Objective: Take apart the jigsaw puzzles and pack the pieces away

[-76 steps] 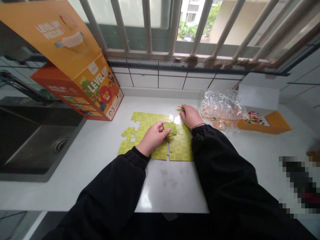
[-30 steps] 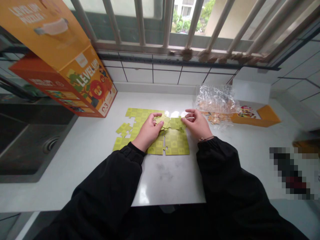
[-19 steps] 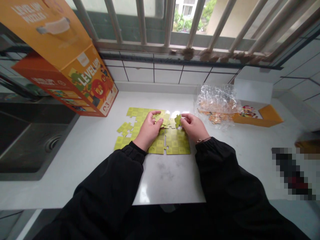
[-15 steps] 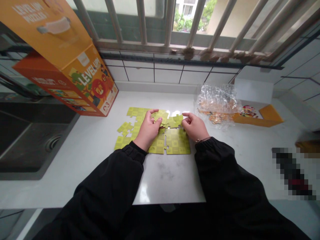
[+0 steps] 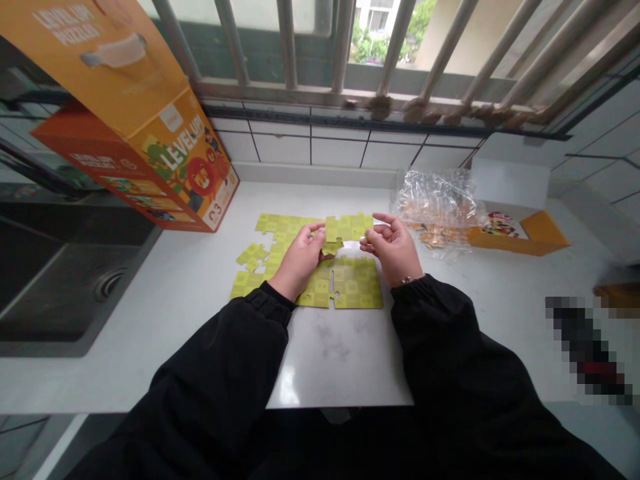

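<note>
Between my two hands a joined strip of yellow-green puzzle pieces (image 5: 350, 228) is raised off the counter. My right hand (image 5: 397, 250) pinches its right end between thumb and fingers. My left hand (image 5: 303, 259) grips its left end, with another puzzle piece (image 5: 331, 249) just beneath at the fingertips. Below lies a partly joined yellow-green puzzle (image 5: 357, 283), with a narrow gap between its right block and the rest. A small cluster of pieces (image 5: 251, 256) sits at its left edge. My left hand covers the middle of the puzzle.
An orange puzzle box (image 5: 193, 170) stands open at the left, beside a dark sink (image 5: 85, 333). Crumpled clear plastic (image 5: 440, 197) with orange pieces lies at the right, next to an open small box (image 5: 537, 233). A blurred dark object (image 5: 587, 350) is at far right.
The strip has come up off the puzzle's top right, tilted to face me more. My right hand has moved slightly right and its fingers have spread a little.
</note>
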The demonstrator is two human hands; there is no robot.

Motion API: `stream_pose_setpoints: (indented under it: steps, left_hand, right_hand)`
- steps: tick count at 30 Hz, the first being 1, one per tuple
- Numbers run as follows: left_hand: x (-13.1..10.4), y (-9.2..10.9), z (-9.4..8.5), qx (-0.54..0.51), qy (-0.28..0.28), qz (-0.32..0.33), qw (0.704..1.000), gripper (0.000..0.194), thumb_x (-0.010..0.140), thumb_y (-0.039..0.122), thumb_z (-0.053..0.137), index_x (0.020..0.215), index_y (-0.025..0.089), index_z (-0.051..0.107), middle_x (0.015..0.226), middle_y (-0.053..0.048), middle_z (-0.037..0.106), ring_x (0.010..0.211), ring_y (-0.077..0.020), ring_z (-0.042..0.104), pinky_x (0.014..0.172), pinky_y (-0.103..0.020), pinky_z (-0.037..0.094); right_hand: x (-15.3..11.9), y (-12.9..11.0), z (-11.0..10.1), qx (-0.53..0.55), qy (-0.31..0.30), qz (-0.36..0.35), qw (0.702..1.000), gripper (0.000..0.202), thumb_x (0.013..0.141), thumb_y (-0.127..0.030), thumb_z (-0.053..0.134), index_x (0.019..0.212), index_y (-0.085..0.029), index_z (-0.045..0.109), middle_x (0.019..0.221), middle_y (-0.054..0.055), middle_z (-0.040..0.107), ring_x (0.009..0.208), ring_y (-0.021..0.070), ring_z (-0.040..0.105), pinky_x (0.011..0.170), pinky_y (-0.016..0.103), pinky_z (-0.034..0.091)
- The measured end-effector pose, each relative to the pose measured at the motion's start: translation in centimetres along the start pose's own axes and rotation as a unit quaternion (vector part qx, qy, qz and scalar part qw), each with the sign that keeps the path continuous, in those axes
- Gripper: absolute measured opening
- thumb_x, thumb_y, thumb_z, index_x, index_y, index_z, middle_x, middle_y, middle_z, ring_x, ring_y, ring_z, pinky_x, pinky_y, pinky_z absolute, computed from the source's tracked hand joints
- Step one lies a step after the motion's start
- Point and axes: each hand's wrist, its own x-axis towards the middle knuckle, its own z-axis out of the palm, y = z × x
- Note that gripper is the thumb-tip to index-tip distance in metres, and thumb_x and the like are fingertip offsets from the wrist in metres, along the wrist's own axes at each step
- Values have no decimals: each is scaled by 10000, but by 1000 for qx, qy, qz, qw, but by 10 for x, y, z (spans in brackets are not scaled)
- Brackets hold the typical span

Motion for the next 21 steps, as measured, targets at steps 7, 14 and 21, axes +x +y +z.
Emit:
stream_pose_setpoints:
  steps: [7,14,21]
  left_hand:
    - [-1,-5,-2,38,-47,33,998,447,952,310,818,1338,191,626,890,-16,696,799,-161,697,713,-244,571]
    - [-3,-1,-1,67,-31,48,996,436,937,352,826,1306,221,634,739,62,573,614,-108,564,609,-208,455]
    - [-12,11,4,7,-98,38,994,547,886,475,896,1310,233,649,785,22,605,736,-170,662,635,-248,518]
  right_hand:
    - [-3,6,2,-84,-79,-12,993,650,838,-598,823,1322,-231,593,878,-28,691,721,168,723,718,341,641]
    - [-6,-3,2,-95,-35,-64,993,571,842,-635,828,1212,-221,701,863,-3,719,694,144,649,664,300,594]
    - [1,4,2,-67,-77,42,994,549,828,-764,744,992,-243,702,801,-17,689,633,135,601,611,281,567]
